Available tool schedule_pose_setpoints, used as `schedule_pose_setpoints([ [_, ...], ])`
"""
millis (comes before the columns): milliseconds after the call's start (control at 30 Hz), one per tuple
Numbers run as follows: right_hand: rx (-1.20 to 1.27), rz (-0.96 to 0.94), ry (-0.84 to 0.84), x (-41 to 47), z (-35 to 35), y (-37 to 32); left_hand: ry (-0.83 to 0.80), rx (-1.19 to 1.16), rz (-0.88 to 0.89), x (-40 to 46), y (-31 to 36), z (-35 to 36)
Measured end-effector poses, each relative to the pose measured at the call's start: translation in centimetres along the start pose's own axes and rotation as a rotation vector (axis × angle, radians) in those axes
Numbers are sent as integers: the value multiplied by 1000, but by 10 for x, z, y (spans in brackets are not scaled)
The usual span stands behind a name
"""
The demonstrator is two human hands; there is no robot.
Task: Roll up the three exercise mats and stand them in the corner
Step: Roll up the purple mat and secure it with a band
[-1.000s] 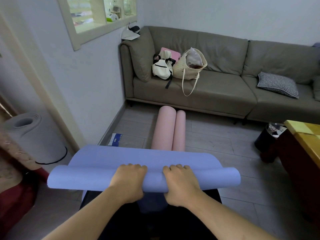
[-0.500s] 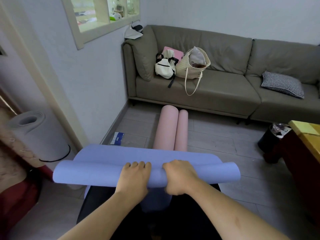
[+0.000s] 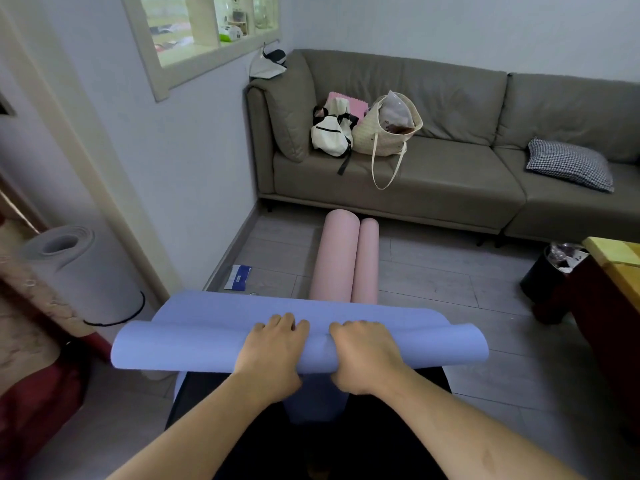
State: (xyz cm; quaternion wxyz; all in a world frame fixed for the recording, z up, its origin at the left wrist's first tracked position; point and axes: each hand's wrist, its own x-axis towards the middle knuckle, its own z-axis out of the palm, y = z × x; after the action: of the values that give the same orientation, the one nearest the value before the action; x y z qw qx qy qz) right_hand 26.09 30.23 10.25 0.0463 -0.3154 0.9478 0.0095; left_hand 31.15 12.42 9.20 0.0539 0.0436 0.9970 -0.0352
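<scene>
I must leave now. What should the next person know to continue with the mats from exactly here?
Left hand and right hand: both grip the blue mat, side by side at the middle of its roll.
Blue mat: partly rolled, the flat part lies ahead of the roll.
Pink mat: on the floor before the sofa, in two rolls side by side.
Grey mat: rolled, upright at left.
Left: finish the blue roll, stand it up, then the pink.

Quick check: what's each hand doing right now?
Left hand: fingers curled over the blue mat roll, gripping it.
Right hand: also gripping the blue mat roll.
</scene>
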Motion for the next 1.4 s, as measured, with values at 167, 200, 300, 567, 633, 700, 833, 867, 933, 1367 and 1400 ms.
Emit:
schedule_pose_setpoints([
  [167,41,37,-83,7,-6,-2,-15,34,-45,4,2,-6],
  [200,34,35,-44,6,-4,-2,-34,27,-29,7,1,-9],
  [300,10,4,119,-5,9,-2,-120,-3,25,13,-3,-19],
  [567,-55,-30,203,-20,28,-11,-348,-116,28,13,-1,-34],
  [633,-61,-1,127,-15,21,-13,-291,-117,17,9,-1,-29],
  [700,-53,2,86,-10,15,-12,-173,-84,-16,3,0,-22],
  [833,-43,-3,54,0,0,-11,8,79,-86,-9,3,-3],
  [867,-35,0,32,1,-3,-12,24,100,-98,-11,3,-1],
  [933,-16,4,-15,3,-8,-13,21,90,-101,-10,2,-2],
  [1367,-101,-27,74,-14,22,-12,-298,-53,39,18,-20,-25],
  [1400,-106,-13,71,-12,24,-12,-302,-55,40,18,-19,-25],
])
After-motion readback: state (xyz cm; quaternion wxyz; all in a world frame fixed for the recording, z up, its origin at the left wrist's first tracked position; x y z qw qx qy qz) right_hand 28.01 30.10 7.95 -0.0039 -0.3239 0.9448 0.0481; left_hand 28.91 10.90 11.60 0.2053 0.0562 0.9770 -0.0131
